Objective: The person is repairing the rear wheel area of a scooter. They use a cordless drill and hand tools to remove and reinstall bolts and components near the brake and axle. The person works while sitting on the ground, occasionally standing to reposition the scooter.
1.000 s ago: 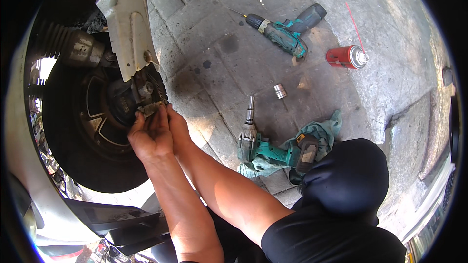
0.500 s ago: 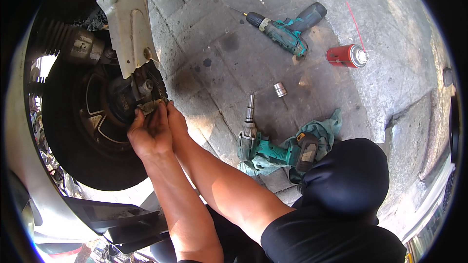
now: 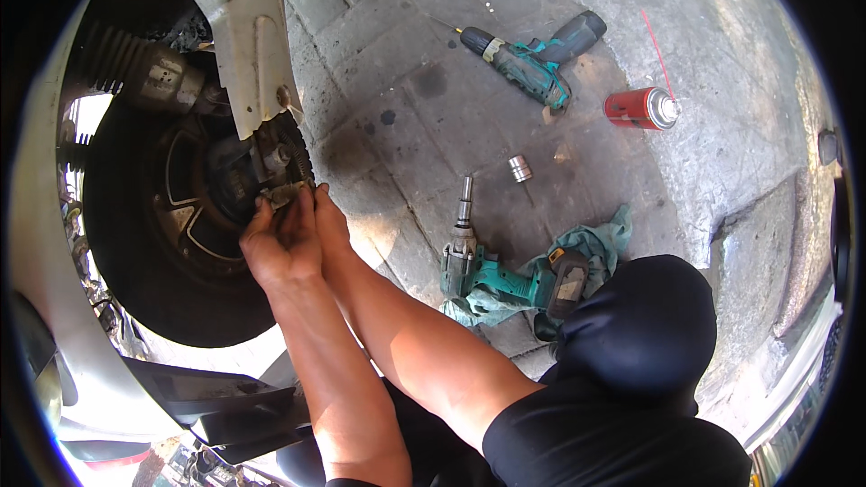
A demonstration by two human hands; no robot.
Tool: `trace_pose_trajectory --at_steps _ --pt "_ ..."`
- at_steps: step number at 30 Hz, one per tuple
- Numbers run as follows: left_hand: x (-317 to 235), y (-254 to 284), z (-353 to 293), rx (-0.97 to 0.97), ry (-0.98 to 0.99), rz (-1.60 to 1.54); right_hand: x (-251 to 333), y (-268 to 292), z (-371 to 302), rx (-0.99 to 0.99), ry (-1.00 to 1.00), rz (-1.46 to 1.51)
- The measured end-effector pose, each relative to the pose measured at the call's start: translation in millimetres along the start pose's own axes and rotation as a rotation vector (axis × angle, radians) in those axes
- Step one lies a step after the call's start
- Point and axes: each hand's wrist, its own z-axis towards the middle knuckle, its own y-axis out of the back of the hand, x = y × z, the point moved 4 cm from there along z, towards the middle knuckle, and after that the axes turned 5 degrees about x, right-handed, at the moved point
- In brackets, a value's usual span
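Note:
My left hand [image 3: 281, 248] is at the lower edge of a scooter's wheel hub [image 3: 233, 179], palm turned up. Its fingers are closed on a dirty, tan-grey metal part [image 3: 287, 194]. Pressed close on the right, my right hand [image 3: 332, 221] has its fingertips at the same part's right end; its grip is partly hidden. Just above the fingers are a bolt and a coil spring [image 3: 296, 149]. A scuffed silver cover [image 3: 253, 45] hangs over them. The black tyre [image 3: 135, 280] stands to the left of my hands.
On the paving lie a teal drill [image 3: 528, 68], a silver socket [image 3: 520, 169] and a red spray can [image 3: 636, 108] with a thin red straw. A teal impact wrench [image 3: 505, 281] rests on a green rag [image 3: 591, 234], near my dark-clothed knee [image 3: 645, 325].
The view has shifted slightly, moving the cover and hub a little to the right in the picture. Both hands stay at the same metal part, with barely any change in their fingers.

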Motion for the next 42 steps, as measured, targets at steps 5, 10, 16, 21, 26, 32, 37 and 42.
trace_pose_trajectory --at_steps 5,10,16,21,26,32,37,42 --pt "0 0 1 -0.013 -0.012 0.01 5 -7 -7 0.033 -0.008 0.031" --pt "0 0 2 0.001 -0.021 0.026 3 -9 -1 0.134 0.006 0.238" --pt "0 1 2 -0.009 -0.016 0.025 -3 -2 8 0.133 -0.018 0.182" --pt "-1 3 6 0.021 -0.005 0.01 -5 -5 8 0.136 -0.045 0.237" --pt "1 0 1 -0.019 -0.028 0.031 8 -8 -8 0.17 -0.04 0.247" --pt "13 -2 -18 -0.017 -0.104 0.047 20 7 -8 0.17 -0.03 0.114" --pt "43 36 -48 -0.188 0.008 0.103 126 79 -52 -0.331 0.391 -1.386" --pt "89 57 -103 -0.204 0.258 0.386 233 177 -178 -0.803 -0.071 -2.176"
